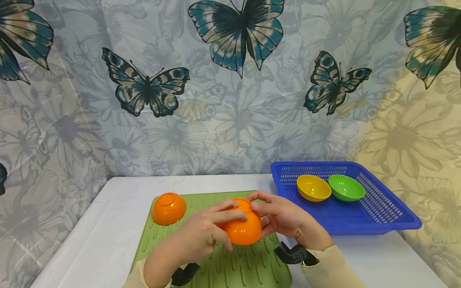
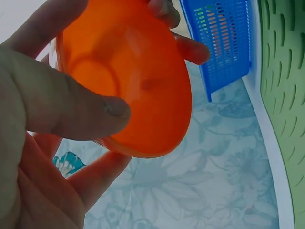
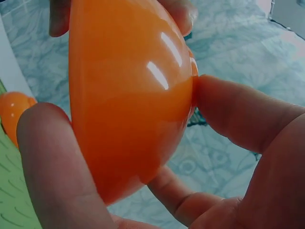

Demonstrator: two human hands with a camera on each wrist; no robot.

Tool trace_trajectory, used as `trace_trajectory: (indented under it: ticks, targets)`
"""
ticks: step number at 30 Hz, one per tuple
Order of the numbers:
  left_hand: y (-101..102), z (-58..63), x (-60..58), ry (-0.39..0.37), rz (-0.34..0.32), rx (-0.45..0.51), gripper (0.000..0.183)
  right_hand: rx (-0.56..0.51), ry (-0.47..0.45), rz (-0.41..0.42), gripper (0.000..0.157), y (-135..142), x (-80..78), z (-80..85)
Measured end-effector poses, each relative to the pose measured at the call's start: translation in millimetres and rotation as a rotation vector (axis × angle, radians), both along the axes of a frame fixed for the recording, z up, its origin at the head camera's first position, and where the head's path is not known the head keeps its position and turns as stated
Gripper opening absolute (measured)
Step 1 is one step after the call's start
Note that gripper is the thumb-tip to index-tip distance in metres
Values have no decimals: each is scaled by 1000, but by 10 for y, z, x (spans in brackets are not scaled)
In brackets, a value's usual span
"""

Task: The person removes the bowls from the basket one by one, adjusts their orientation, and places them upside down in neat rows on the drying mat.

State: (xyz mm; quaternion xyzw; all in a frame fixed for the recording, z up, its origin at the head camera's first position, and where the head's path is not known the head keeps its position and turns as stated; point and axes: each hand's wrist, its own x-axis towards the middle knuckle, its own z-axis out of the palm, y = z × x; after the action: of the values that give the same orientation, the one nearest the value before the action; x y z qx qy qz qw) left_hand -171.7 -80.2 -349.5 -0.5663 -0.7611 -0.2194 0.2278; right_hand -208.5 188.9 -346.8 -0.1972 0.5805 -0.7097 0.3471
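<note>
Both hands hold one glossy orange bowl above the green mat, its foot ring tilted up and away in the head view. The left hand grips it from the left, and its thumb lies across the bowl in the left wrist view. On the other side the right hand holds the bowl, with a finger touching near the foot ring in the right wrist view. A second orange bowl sits upside down at the mat's back left corner.
A ridged green mat lies on the white-covered table. At the right stands a blue perforated basket. Inside it are a yellow bowl and a green bowl. A butterfly-patterned cloth hangs behind the table.
</note>
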Motion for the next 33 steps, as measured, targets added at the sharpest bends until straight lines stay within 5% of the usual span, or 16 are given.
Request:
trace_trajectory:
  ticks: [8,11,14,19,24,27,33]
  targets:
    - [22,9,13,35,13,-61,42,64,13,-85,33,-84,2,-18]
    - [25,19,62,-119,66,-117,42,124,51,-187,38,-122,2,-30]
    - [34,26,113,-348,204,-159,67,193,110,-296,42,-162,7,-36]
    - [61,3,105,-630,411,-88,98,247,202,-403,44,-212,40,-23]
    - [58,-50,30,-825,411,63,98,280,248,-460,44,-285,81,-25]
    - [50,-77,-9,-885,418,172,93,294,271,-470,43,-346,117,-28]
    - [43,-117,-67,-850,481,223,80,346,342,-480,40,-448,179,-43]
